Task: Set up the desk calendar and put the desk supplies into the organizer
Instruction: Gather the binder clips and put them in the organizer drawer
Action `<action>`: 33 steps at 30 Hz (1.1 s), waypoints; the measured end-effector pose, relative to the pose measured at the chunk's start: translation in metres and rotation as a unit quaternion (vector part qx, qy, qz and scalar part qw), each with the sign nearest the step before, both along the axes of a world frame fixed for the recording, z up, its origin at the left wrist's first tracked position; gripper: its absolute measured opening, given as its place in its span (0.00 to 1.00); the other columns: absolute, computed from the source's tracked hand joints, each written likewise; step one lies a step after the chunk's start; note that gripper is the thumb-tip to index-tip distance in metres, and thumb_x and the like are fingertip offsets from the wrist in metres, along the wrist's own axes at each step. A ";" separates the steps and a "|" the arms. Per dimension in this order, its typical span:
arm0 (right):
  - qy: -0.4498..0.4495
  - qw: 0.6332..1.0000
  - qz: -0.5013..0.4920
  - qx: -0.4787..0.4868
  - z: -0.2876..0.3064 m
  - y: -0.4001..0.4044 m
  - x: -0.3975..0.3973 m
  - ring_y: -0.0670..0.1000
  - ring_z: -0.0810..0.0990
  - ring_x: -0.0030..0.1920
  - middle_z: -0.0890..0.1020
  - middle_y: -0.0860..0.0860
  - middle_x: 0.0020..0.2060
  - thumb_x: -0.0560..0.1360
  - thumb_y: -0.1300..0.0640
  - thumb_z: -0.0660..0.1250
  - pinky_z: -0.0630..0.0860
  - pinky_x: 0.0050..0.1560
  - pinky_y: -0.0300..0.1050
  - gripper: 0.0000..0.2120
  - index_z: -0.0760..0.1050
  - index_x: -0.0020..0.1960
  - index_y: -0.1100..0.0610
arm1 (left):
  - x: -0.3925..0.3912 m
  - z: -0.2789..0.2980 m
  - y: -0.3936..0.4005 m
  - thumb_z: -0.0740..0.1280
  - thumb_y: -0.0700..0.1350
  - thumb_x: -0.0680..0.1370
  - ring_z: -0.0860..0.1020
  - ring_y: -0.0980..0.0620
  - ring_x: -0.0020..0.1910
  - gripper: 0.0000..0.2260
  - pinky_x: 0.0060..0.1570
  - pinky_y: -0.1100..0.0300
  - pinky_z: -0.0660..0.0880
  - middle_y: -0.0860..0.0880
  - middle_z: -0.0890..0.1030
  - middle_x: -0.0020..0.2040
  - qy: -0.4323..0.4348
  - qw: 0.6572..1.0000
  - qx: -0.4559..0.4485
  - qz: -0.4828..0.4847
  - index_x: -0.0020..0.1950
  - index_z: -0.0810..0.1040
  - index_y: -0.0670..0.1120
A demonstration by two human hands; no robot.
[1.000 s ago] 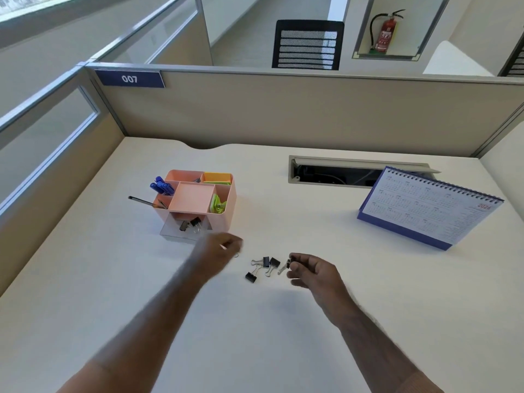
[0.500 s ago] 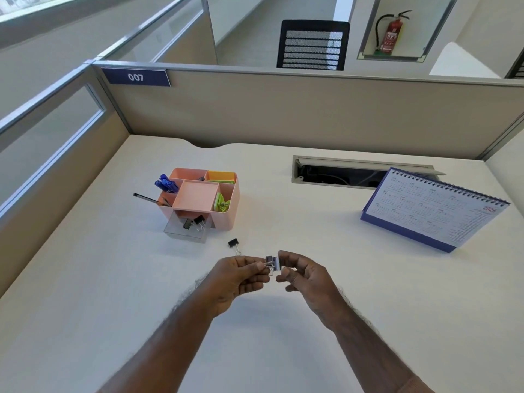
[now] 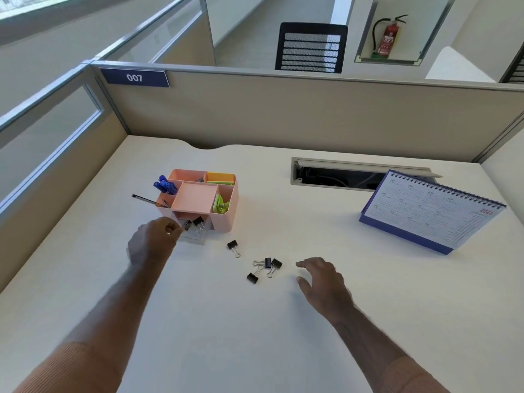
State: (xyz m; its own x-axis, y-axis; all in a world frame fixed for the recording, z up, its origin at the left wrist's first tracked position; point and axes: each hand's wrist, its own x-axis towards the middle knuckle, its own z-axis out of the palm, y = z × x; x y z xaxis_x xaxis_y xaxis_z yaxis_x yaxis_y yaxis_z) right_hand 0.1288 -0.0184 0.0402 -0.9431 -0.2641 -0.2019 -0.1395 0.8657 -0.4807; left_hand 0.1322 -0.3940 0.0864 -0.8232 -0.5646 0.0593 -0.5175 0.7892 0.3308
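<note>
Black binder clips (image 3: 265, 266) are lying in a loose cluster of three on the pale desk (image 3: 397, 307), handles splayed in different directions, and they are sitting just to the left of the right hand (image 3: 320, 276). That hand is hovering with its fingers spread and relaxed, gripping nothing, fingertips pointing toward the cluster; it is clearly the nearer of the two hands to those clips. A fourth clip (image 3: 233, 246) is lying apart, between the cluster and the pink organizer (image 3: 224, 219), with its wire handles pointing toward the person.

The left hand (image 3: 154, 239) is reaching to the organizer's clear front drawer (image 3: 195, 236), its fingers curled and pinching what looks like a small clip (image 3: 187, 226) at the drawer's edge; blur is making the exact grip hard to read. Other clips are already sitting in that drawer. Pens and sticky notes are standing in the upper compartments.

The desk calendar (image 3: 431, 214) is standing open well to the right, so that part of the job appears done. Judging by the layout, the remaining clips are lying rightward and nearer from the drawer, so each one has to travel left and away across the desk to reach it.
</note>
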 end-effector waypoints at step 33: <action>0.028 0.987 0.102 0.121 -0.029 -0.010 -0.003 0.52 0.73 0.57 0.74 0.45 0.55 0.77 0.57 0.58 0.67 0.52 0.46 0.18 0.70 0.64 0.42 | -0.028 -0.002 0.011 0.63 0.49 0.80 0.80 0.52 0.37 0.10 0.36 0.55 0.82 0.51 0.81 0.40 -0.122 0.989 0.060 -0.061 0.50 0.82 0.46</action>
